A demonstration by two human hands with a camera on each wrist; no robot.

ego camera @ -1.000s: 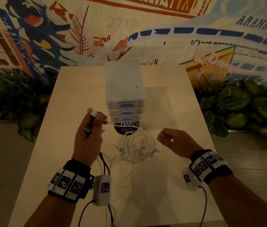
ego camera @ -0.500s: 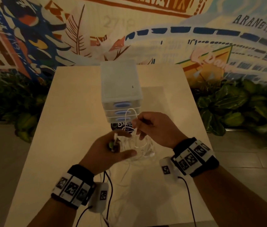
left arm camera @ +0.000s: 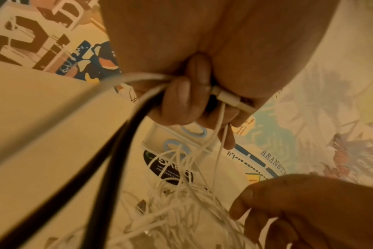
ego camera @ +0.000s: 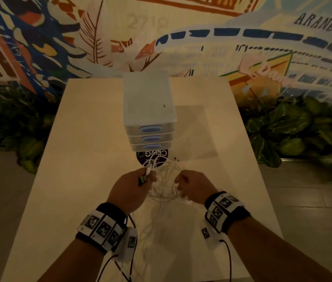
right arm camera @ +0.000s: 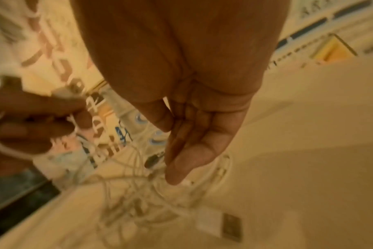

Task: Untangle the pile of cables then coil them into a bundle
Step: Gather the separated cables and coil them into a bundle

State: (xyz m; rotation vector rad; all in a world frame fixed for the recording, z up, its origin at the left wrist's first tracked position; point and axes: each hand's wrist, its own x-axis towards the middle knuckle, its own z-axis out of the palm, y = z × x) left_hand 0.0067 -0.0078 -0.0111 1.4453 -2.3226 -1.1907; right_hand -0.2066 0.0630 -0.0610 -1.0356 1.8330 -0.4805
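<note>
A tangled pile of thin white cables (ego camera: 165, 186) lies on the pale table (ego camera: 91, 139), just in front of a small drawer unit. My left hand (ego camera: 150, 177) is at the pile's left edge, curled round several white strands, a white plug (left arm camera: 232, 101) and a black cable (left arm camera: 109, 160). In the left wrist view the strands hang from the left hand (left arm camera: 194, 101) down into the pile (left arm camera: 181, 210). My right hand (ego camera: 178, 183) is at the pile's right edge. The blurred right wrist view shows the right hand (right arm camera: 175, 148) with fingers relaxed and pointing down at the pile (right arm camera: 134, 193), nothing plainly held.
A translucent three-drawer unit (ego camera: 148, 110) stands mid-table behind a round black sticker (ego camera: 161, 154). A loose USB plug (right arm camera: 230, 227) lies near my right hand. Leafy plants (ego camera: 283, 135) flank the table, with a painted wall behind. Bare tabletop stretches to the left and right.
My left hand came down from the upper left to the pile, still holding the plug. My right hand let its stretched strand go, swung in, then settled at the pile's right edge.
</note>
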